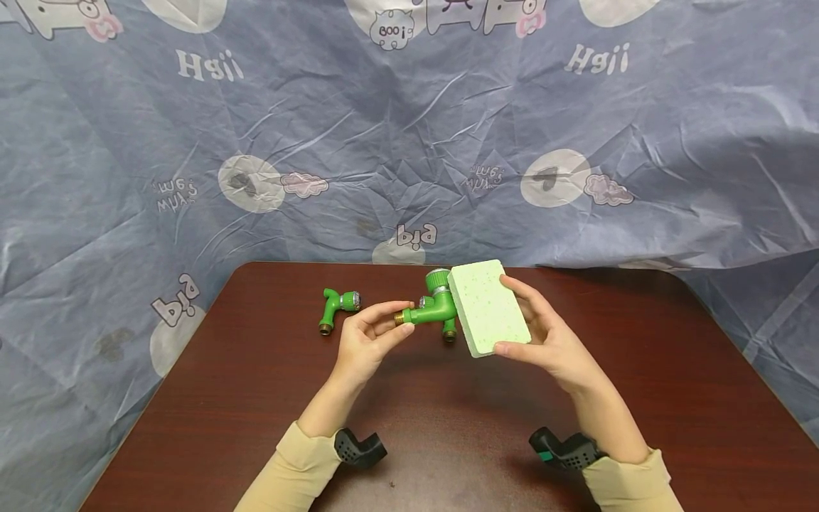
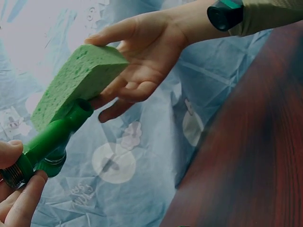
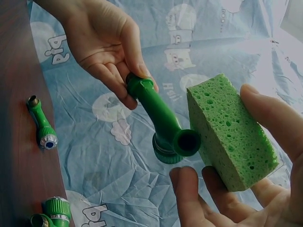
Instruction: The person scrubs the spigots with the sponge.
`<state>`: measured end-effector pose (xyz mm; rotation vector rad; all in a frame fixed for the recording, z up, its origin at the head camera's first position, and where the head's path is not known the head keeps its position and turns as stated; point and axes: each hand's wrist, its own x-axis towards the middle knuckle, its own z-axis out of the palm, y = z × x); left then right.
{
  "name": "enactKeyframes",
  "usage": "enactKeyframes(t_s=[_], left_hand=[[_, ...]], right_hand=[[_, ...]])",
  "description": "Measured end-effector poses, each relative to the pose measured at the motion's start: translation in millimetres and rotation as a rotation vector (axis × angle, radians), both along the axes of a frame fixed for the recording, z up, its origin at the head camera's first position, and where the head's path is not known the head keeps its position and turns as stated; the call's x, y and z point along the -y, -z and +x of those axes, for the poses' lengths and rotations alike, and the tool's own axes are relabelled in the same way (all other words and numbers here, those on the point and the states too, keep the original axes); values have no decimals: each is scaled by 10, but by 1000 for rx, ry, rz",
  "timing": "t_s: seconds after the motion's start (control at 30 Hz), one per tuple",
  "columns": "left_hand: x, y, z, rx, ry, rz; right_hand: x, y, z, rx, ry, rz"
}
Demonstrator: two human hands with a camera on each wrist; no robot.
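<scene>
A green tap (image 1: 438,309) is pinched by its brass threaded end between the thumb and fingers of the left hand (image 1: 367,341), held above the table. The right hand (image 1: 557,348) grips a light green rectangular sponge (image 1: 489,307) by its edges. In the right wrist view the sponge (image 3: 232,132) is beside the tap's open spout (image 3: 187,143); whether they touch is hard to tell. The left wrist view shows the tap (image 2: 52,137) overlapping the sponge's lower edge (image 2: 75,85).
Another green tap (image 1: 333,309) lies on the dark red-brown table (image 1: 269,398) left of the hands. A further green tap (image 1: 450,331) rests behind the held one, partly hidden. Patterned blue-grey cloth (image 1: 397,142) hangs behind the table.
</scene>
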<state>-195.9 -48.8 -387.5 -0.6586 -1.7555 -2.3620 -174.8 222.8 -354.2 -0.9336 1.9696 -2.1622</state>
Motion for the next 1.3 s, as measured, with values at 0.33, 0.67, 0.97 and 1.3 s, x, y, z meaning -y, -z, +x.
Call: enactKeyframes(t_s=[0.33, 0.67, 0.97, 1.3], left_hand=[[-59, 59, 12, 3, 20, -10], [-46, 66, 3, 4, 19, -11], [-40, 71, -2, 68, 31, -38], [-37, 58, 4, 65, 60, -76]], right_hand=[[29, 11, 5, 8, -12, -9], [20, 24, -4, 19, -20, -14], [26, 8, 3, 2, -1, -8], [23, 3, -2, 6, 20, -5]])
